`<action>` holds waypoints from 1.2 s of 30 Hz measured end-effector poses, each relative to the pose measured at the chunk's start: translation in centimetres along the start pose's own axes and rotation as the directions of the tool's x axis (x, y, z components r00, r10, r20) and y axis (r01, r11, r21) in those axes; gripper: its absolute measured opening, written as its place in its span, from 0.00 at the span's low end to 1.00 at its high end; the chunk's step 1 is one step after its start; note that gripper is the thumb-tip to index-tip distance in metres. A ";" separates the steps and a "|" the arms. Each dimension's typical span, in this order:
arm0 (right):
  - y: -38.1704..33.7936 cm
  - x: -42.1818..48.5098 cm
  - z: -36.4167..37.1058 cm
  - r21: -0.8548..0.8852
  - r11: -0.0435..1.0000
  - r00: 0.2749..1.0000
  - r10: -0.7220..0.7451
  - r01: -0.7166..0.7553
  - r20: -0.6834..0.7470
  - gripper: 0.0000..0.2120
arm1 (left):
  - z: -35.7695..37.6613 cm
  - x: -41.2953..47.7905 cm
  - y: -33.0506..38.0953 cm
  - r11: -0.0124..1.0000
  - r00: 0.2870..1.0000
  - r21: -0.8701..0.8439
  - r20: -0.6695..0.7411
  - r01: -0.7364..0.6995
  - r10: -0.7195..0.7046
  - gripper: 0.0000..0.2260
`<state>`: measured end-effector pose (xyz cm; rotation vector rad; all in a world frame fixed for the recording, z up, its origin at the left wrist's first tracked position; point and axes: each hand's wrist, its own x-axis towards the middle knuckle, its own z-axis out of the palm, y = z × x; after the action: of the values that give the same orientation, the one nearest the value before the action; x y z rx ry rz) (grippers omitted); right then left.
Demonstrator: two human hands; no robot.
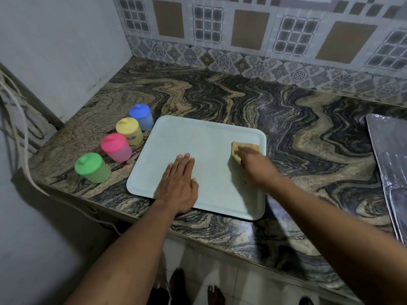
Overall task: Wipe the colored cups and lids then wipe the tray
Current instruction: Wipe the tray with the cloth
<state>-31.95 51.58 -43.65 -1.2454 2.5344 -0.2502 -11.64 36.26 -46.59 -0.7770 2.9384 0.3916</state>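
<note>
A pale green tray (204,137) lies flat on the counter. My left hand (179,183) presses flat on its near left part, fingers straight. At the tray's right edge my right hand (253,164) grips a tan sponge (246,147) against the tray surface; the hand looks blurred. To the left of the tray stand several lidded cups in a diagonal row: a green cup (92,167) nearest, then a pink cup (116,147), a yellow cup (129,131) and a blue cup (141,117) farthest. All have their lids on.
The counter (286,119) is swirled dark granite with a tiled wall behind. A steel sink drainboard (389,164) is at the right edge. A white cable (19,119) hangs off the left side. The counter's front edge runs beneath my forearms.
</note>
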 end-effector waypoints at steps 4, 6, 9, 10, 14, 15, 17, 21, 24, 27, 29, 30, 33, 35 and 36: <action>-1.9 -9.8 3.0 0.026 0.988 0.986 -0.149 0.151 -0.071 0.23 | 0.0 0.1 0.0 1.000 1.000 -0.010 -0.008 0.008 -0.009 0.28; -3.2 -13.7 3.5 0.037 0.971 0.971 -0.233 0.235 -0.061 0.23 | 0.0 0.1 0.0 1.000 1.000 -0.014 -0.008 0.005 -0.005 0.29; -3.1 -14.1 1.5 0.282 0.955 0.989 -0.122 0.094 0.084 0.14 | 0.0 -0.2 0.1 1.000 1.000 -0.006 0.003 -0.005 0.005 0.29; -2.8 -13.1 0.5 0.403 0.915 0.996 -0.055 0.022 0.069 0.11 | -0.1 -0.2 0.0 1.000 1.000 -0.003 0.001 -0.006 0.006 0.29; -1.3 -8.0 -3.0 0.855 0.486 0.919 0.393 -0.183 -0.026 0.09 | -0.1 -0.2 0.1 1.000 1.000 0.007 0.002 -0.008 0.008 0.28; -1.5 -7.2 -3.8 0.933 0.294 0.899 0.433 -0.206 0.062 0.09 | 0.0 -0.2 0.0 1.000 1.000 0.008 0.004 -0.013 0.013 0.28; -2.0 -6.2 -5.6 0.960 0.012 0.884 0.394 -0.280 0.253 0.09 | 0.1 -0.1 -0.2 1.000 1.000 -0.006 0.011 -0.023 0.023 0.28; -3.3 -5.5 -7.3 0.924 0.005 0.922 0.069 -0.382 0.381 0.17 | -1.0 0.3 -0.8 0.958 1.000 -0.286 0.013 -0.015 0.019 0.25; -3.8 -5.1 -7.4 0.918 0.068 0.919 0.078 -0.391 0.386 0.09 | -2.6 0.1 -2.2 0.901 0.988 -0.433 -0.140 -0.004 -0.063 0.24; -4.5 -4.2 -7.3 0.863 0.304 0.913 0.189 -0.404 0.361 0.10 | -3.3 -0.7 -5.5 0.929 0.958 -0.364 -0.236 0.068 -0.163 0.24; -5.5 -3.3 -7.2 0.781 0.482 0.917 0.253 -0.396 0.309 0.09 | -3.3 -1.4 -7.6 0.930 0.961 -0.347 -0.194 0.119 -0.195 0.23; -6.3 -2.8 -7.2 0.734 0.564 0.925 0.267 -0.379 0.272 0.08 | -3.2 -1.7 -8.4 0.936 0.968 -0.332 -0.171 0.118 -0.183 0.23; -7.8 -1.1 -6.7 0.661 0.672 0.936 0.320 -0.334 0.147 0.04 | -2.9 -2.2 -9.5 0.959 0.979 -0.280 -0.173 0.052 -0.103 0.22; -8.6 -0.2 -6.3 0.677 0.644 0.927 0.337 -0.356 0.166 0.05 | -2.8 -2.1 -10.0 0.952 0.971 -0.304 -0.216 0.032 -0.102 0.22; -8.7 0.0 -6.3 0.695 0.615 0.923 0.324 -0.372 0.207 0.06 | -2.9 -1.9 -10.0 0.949 0.964 -0.312 -0.238 0.037 -0.116 0.22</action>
<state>-27.67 46.43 -35.27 -0.4174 2.1710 -0.9917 -5.02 27.98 -45.82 -1.0475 3.1091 0.8126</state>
